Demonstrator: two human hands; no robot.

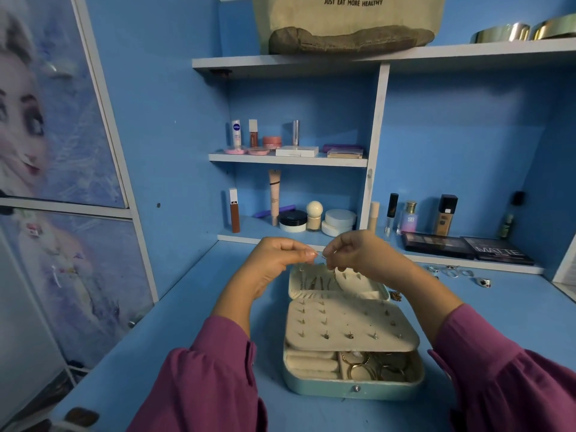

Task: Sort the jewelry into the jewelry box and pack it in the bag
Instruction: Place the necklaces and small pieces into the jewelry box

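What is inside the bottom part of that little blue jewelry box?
In the jewelry box, the bottom tray shows cream ring rolls at left and gold rings and bangles at right. The studded earring panel covers the tray's rear, so anything beneath it is hidden.

1. The jewelry box (353, 385) lies open on the table (187, 322), its lid (339, 283) at the far side.
2. A stud panel (349, 325) rests over the box's rear half; rings (374, 367) lie in its front right compartment.
3. Both hands, left (274, 260) and right (364, 254), meet above the lid.
4. Loose rings (452, 272) lie on the table, right of the box.
5. The bag (346, 23) sits on the top shelf (237, 62), behind and above.
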